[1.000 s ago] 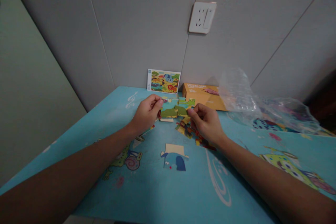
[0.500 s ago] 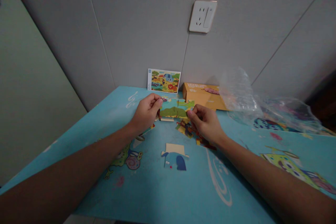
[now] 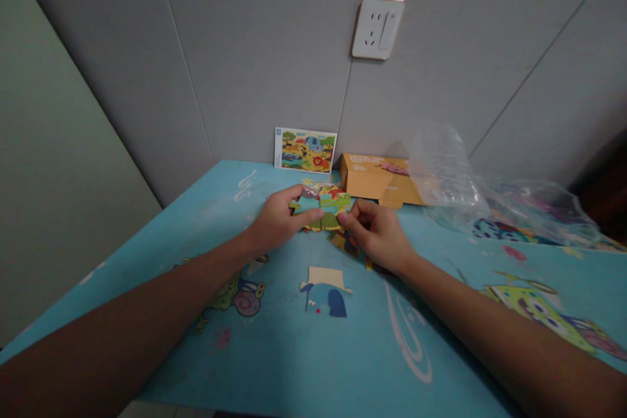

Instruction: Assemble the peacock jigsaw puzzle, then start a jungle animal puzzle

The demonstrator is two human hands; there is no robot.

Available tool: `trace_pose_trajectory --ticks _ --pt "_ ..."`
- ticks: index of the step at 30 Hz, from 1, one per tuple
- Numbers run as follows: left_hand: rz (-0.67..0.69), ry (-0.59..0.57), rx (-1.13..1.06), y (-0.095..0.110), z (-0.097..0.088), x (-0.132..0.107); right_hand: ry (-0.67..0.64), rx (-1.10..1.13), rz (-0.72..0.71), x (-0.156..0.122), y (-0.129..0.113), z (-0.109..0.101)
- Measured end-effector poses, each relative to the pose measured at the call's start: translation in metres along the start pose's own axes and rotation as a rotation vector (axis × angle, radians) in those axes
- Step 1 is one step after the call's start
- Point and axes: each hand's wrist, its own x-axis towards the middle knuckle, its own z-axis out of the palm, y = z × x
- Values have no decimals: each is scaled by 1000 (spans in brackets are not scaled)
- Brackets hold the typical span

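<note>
My left hand [image 3: 277, 222] and my right hand [image 3: 377, 235] meet over the blue cartoon table [image 3: 147, 255], each pinching one side of a joined pair of green and blue puzzle pieces [image 3: 321, 209]. The pair is tilted and held just above the table top. More loose puzzle pieces [image 3: 349, 243] lie under and beside my right hand, partly hidden by it. A separate piece with a blue figure and pale top [image 3: 326, 290] lies flat nearer to me.
A reference picture card [image 3: 305, 151] leans on the grey wall. An orange box [image 3: 379, 179] lies at the back, with crumpled clear plastic wrap [image 3: 455, 176] to its right. A white wall socket [image 3: 378, 29] is above.
Both hands have drawn closer together and lowered slightly; the held pieces went from a wide upright strip to a shorter, tilted pair pressed between my fingertips.
</note>
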Motion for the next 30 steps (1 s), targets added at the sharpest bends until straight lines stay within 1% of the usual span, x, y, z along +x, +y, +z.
trace_pose_trajectory --ticks 2,4,7,9,11,15,18,23,27,30 --pt "24 19 46 -1 0 0 -7 -39 -8 0 -2 0" --pt "71 78 93 -3 -2 2 4 -116 -2 1 -5 -3" --pt "97 220 194 -7 -7 8 73 -383 13 4 -7 -10" --pt "70 319 275 -9 -11 12 103 -575 1 6 -6 -14" --pt "25 392 350 -12 -16 15 97 -708 -18 7 -3 -16" --pt "-71 482 438 -20 -23 19 41 -834 -21 4 3 -14" --pt "-126 486 473 -25 -27 20 -18 -841 -52 3 5 -12" --pt "-192 473 521 -32 -30 22 -76 -748 -62 5 4 -10" --pt "-251 448 590 -38 -32 24 -79 -697 -35 6 3 -10" --pt "-295 402 675 -41 -31 23 -63 -651 1 6 3 -10"
